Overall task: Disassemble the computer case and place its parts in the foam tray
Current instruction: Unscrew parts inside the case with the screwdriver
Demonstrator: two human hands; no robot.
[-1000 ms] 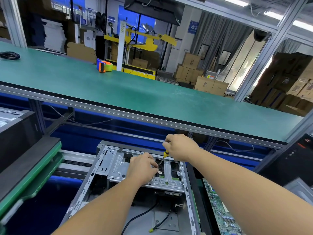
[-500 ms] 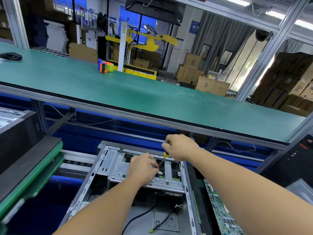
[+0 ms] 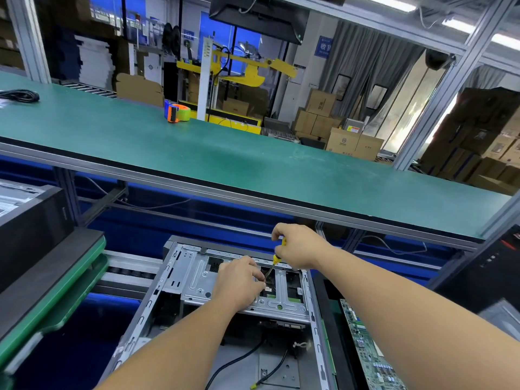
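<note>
The open grey metal computer case [image 3: 197, 277] lies on its side at the bottom centre, its drive cage facing up. My right hand [image 3: 298, 246] grips a small yellow-handled screwdriver [image 3: 277, 258], whose tip points down into an opening of the cage. My left hand [image 3: 239, 282] rests on the cage beside the tip, fingers curled and pinching near the shaft's end; what they pinch is hidden. Black cables [image 3: 239, 364] lie on the case floor. A green motherboard [image 3: 368, 350] sits to the right of the case.
A long green workbench shelf [image 3: 225, 153] spans above the case, with a tape dispenser [image 3: 176, 111] and a coiled black cable [image 3: 19, 95] on it. Black and green trays [image 3: 50, 277] are stacked at the left. A black computer tower [image 3: 484, 277] stands at right.
Both hands have stayed at the same spot on the drive cage; the right hand has shifted slightly on the screwdriver handle.
</note>
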